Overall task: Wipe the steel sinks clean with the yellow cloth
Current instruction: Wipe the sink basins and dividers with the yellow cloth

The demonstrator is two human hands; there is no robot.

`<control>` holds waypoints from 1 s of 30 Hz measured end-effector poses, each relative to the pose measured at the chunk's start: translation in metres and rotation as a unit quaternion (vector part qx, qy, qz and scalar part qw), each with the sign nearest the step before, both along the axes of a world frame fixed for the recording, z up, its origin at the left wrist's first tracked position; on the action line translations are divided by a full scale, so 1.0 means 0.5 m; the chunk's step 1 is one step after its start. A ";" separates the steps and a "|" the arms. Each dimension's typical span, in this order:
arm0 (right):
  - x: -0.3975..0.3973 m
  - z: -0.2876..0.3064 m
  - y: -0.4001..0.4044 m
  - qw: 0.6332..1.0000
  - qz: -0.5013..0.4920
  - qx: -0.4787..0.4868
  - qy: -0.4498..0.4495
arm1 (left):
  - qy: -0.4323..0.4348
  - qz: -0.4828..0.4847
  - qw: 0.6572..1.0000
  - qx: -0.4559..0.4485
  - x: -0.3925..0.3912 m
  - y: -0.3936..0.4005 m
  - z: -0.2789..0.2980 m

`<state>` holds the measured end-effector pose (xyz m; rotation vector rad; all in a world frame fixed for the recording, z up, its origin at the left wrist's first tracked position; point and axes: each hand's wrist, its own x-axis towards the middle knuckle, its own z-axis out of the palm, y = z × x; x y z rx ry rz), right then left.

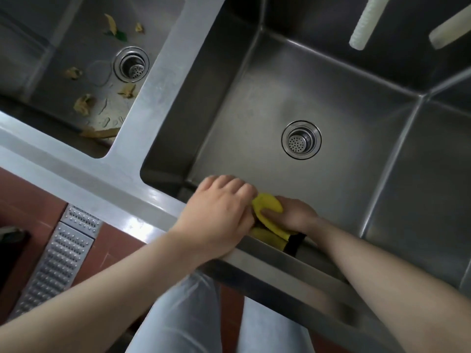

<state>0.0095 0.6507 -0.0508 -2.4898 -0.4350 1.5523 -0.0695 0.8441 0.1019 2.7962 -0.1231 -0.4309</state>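
A yellow cloth (267, 203) with a black edge is bunched against the near wall of the big steel sink (254, 98), just inside its front rim. My left hand (219, 212) has its fingers curled over the cloth's left side. From the right, my right hand (293, 215) grips the cloth, thumb lying across the yellow fabric. The sink's round drain strainer (301, 139) sits mid-floor. A second, smaller steel sink (168, 47) lies to the left, its floor littered with yellowish scraps (82, 103) round its drain (131, 66).
Two pale ribbed hoses (367, 21) hang over the big sink's far side. A perforated metal floor grate (58, 261) runs along the red tiled floor at the left. My legs in light jeans (183, 314) stand below the sink's front edge.
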 end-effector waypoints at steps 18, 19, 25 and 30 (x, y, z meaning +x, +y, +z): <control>0.001 0.048 0.037 0.968 -0.185 0.111 0.128 | -0.107 0.060 0.992 0.042 0.001 0.228 -0.020; 0.000 0.061 0.040 0.964 -0.193 0.123 0.131 | -0.106 0.060 0.992 0.042 0.002 0.228 -0.020; -0.004 0.139 0.058 0.941 -0.237 0.192 0.149 | -0.104 0.071 0.992 0.030 0.001 0.229 -0.017; -0.009 0.206 0.058 0.916 -0.254 0.253 0.179 | -0.099 0.067 0.992 0.031 0.004 0.230 -0.016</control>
